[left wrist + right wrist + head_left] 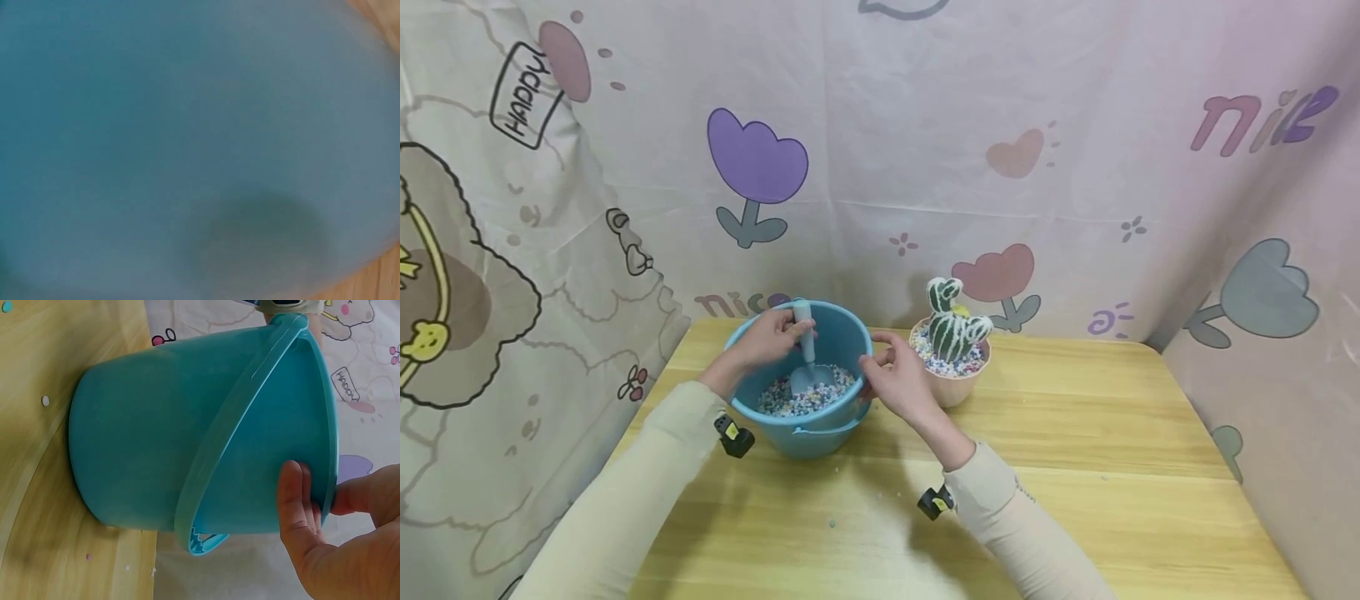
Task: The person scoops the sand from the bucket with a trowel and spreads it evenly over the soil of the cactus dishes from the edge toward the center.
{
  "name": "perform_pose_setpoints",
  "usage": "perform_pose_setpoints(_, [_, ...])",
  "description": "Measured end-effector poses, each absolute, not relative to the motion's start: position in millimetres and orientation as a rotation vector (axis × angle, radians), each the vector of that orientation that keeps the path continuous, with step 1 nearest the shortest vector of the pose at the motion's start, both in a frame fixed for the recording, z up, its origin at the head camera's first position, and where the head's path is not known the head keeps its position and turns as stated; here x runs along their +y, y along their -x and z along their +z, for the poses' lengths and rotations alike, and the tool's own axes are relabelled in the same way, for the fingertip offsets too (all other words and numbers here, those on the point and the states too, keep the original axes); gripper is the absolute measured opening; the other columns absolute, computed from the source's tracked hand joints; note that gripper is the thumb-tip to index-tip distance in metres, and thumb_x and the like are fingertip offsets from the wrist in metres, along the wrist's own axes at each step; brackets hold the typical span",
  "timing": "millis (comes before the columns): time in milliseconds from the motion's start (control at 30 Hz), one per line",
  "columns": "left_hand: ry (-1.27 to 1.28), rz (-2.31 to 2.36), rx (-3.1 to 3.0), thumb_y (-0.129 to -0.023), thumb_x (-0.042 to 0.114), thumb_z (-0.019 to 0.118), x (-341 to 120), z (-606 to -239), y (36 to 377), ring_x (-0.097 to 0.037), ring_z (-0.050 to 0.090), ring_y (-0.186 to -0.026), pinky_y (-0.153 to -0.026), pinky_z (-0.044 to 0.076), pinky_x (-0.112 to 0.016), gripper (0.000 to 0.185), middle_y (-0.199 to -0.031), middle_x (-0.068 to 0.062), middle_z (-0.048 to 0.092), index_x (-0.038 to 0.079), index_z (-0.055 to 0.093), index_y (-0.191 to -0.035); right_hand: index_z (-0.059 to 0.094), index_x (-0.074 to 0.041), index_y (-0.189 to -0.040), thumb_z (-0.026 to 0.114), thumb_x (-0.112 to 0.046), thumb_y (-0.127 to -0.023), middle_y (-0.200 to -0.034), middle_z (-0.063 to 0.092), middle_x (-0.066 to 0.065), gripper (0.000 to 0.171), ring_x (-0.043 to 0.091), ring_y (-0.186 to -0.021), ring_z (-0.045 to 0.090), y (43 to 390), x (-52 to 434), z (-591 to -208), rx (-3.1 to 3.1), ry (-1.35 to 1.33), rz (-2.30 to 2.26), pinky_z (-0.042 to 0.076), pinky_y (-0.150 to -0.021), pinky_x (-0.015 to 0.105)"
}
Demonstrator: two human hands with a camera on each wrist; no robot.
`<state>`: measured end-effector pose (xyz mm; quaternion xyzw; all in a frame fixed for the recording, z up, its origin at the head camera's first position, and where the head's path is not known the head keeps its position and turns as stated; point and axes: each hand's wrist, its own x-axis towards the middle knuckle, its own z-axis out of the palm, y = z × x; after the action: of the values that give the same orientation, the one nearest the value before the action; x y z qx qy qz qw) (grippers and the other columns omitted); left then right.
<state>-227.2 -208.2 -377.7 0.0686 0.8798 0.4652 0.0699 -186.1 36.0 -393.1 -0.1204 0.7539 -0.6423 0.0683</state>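
A blue bucket (842, 337) stands on the wooden table (1075, 467), partly filled with small coloured pebbles (775, 403). My left hand (769, 337) reaches over its rim and grips the pale handle of a small scoop (808, 377) whose blade rests in the pebbles. My right hand (897, 379) holds the bucket's right rim; in the right wrist view the thumb (294, 506) lies on the outer wall of the bucket (156, 450) and the fingers (369, 490) hook over the edge. The left wrist view shows only the blurred wall of the bucket (187, 125).
A peach pot (955, 385) with a green toy cactus (953, 323) and coloured pebbles stands just right of the bucket. A few stray pebbles (832, 523) lie on the table in front. A printed cloth backdrop (925, 150) closes off the back and both sides.
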Motion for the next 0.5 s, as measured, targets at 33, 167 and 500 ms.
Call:
perform_pose_setpoints(33, [-0.205,1.408,2.64,-0.115,0.02,0.045,-208.0,-377.5,227.6,-0.043,0.065,-0.123,-0.106,0.059,-0.055,0.036,-0.126,-0.031,0.068,-0.011,0.06,-0.125,0.05,0.001,-0.147,0.064,-0.007,-0.102,-0.096,0.074,0.025,0.048,0.029,-0.059,0.074,186.0,36.0,-392.9,2.273,0.36,-1.936,0.068,-0.062,0.05])
perform_pose_setpoints(167, [-0.212,1.355,2.696,-0.115,0.02,0.044,-204.7,-378.5,226.8,-0.041,0.067,-0.117,-0.101,0.061,-0.052,0.036,-0.124,-0.03,0.069,-0.011,0.06,-0.125,0.05,0.001,-0.147,0.064,-0.007,-0.102,-0.095,0.075,0.024,0.048,0.028,-0.058,0.074,186.0,35.8,-392.7,2.271,0.359,-1.938,0.068,-0.062,0.05])
perform_pose_setpoints(500, [-0.232,1.233,2.821,-0.111,0.025,0.056,-199.0,-379.8,219.9,-0.029,0.06,-0.096,-0.081,0.054,-0.037,0.032,-0.109,-0.02,0.066,-0.004,0.062,-0.123,0.047,0.002,-0.151,0.064,-0.007,-0.102,-0.096,0.072,0.031,0.052,0.024,-0.055,0.072,187.2,35.4,-392.4,2.194,0.33,-1.973,0.068,-0.064,0.047])
